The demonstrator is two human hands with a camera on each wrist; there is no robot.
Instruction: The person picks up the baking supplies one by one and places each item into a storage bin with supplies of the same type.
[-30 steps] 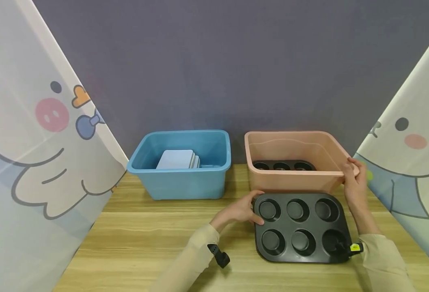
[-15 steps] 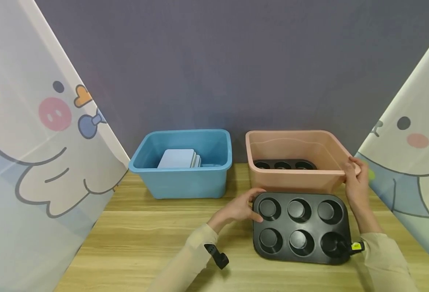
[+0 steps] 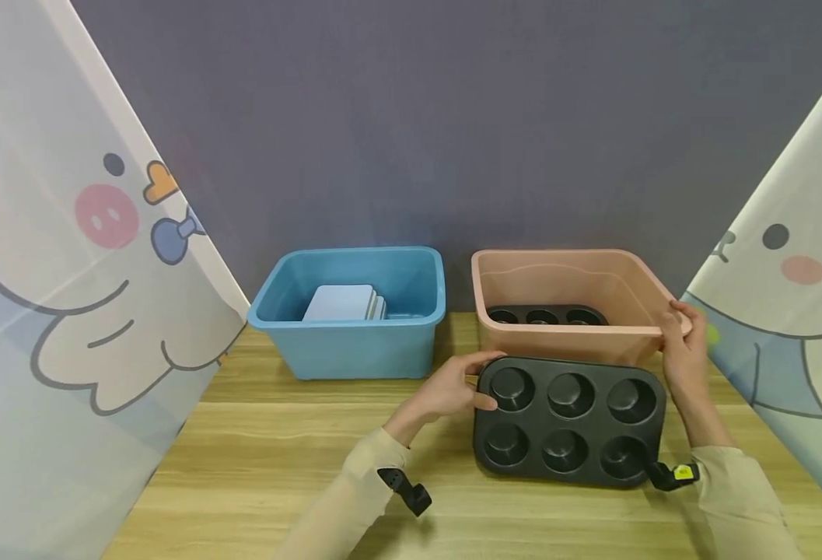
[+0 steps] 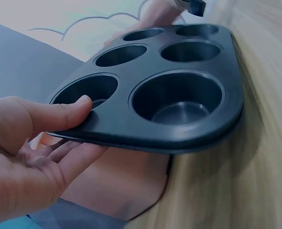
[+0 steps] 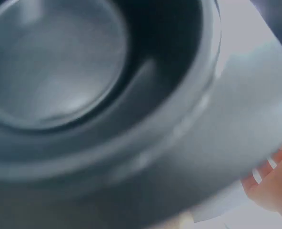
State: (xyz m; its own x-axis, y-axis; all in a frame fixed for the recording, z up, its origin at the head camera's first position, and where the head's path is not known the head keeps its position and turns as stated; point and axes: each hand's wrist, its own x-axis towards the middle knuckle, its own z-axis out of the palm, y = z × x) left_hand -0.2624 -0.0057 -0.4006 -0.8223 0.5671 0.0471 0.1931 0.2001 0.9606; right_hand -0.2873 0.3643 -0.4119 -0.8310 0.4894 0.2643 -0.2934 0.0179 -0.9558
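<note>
My left hand (image 3: 445, 390) holds a black six-cup muffin pan (image 3: 540, 420) by its left end. In the left wrist view the thumb (image 4: 60, 117) lies on top of the pan's rim and the other fingers are beneath it. The pan is tilted, cups facing me, just in front of a salmon-pink bin (image 3: 564, 342). At that bin's front right corner, my right hand (image 3: 685, 358) grips the rim. Another dark muffin pan (image 3: 556, 314) lies inside the bin, partly hidden by the front wall. The right wrist view is mostly filled by a blurred cup (image 5: 50, 67).
Left of the pink bin stands a blue bin (image 3: 355, 350) holding several white flat boxes or boards (image 3: 339, 303). Both bins sit on a wooden table (image 3: 278, 459) before a grey backdrop (image 3: 411, 140). Printed cartoon curtains (image 3: 54, 311) flank both sides.
The left hand has raised the muffin pan's far edge and shifted it slightly left and away from me, tilting it more. The right hand stays on the pink bin's rim.
</note>
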